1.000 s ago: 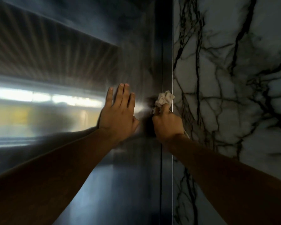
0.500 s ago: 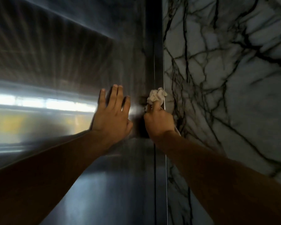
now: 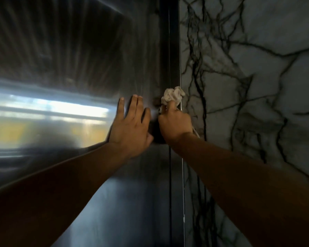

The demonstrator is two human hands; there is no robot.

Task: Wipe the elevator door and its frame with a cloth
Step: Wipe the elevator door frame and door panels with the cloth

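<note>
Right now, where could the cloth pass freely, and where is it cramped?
Free: the frame strip above the cloth and below the right hand, beside the marble wall. Also the door above the left hand. Crowded: the gap between the two hands.

The marble wall (image 3: pixel 257 77) is pale grey-white with dark, almost black veins branching all over it. Just left of the wall runs the frame (image 3: pixel 174 50), a near-black strip with a thin bright silvery edge. Further left of the wall, the elevator door (image 3: pixel 70 59) is dark brushed steel, streaky, with a white-blue and yellowish reflected band. Against the frame, beside the wall, the crumpled cloth (image 3: pixel 172 97) is off-white.
</note>
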